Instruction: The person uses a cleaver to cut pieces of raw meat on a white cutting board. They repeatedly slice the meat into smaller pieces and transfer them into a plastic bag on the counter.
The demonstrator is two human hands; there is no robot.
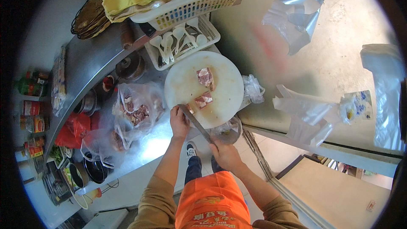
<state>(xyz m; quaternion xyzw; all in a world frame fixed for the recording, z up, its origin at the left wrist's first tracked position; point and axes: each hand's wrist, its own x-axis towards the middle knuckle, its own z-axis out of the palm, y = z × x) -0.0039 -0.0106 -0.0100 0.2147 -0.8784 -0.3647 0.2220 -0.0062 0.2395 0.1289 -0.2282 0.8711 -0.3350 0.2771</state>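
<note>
My right hand [225, 156] grips the handle end of a kitchen knife [196, 124]. Its dark blade slants across the near left edge of a round white cutting board [222, 70]. My left hand [179, 122] is curled at that same edge, close by the far end of the blade; what its fingers hold, if anything, is hidden. A small bit of meat [189, 108] shows right beside the blade. Two larger chunks of raw meat lie farther in, one piece [203, 100] near the middle and another piece [205, 78] beyond it.
Left of the board, a clear plastic bag [140, 111] holds cut meat on the steel counter [152, 146]. Behind stands a basket of white spoons [179, 39], below a larger basket [197, 8] with yellow egg trays. A bowl [232, 130] sits at the board's near edge. Plastic bags [295, 19] hang on the right wall.
</note>
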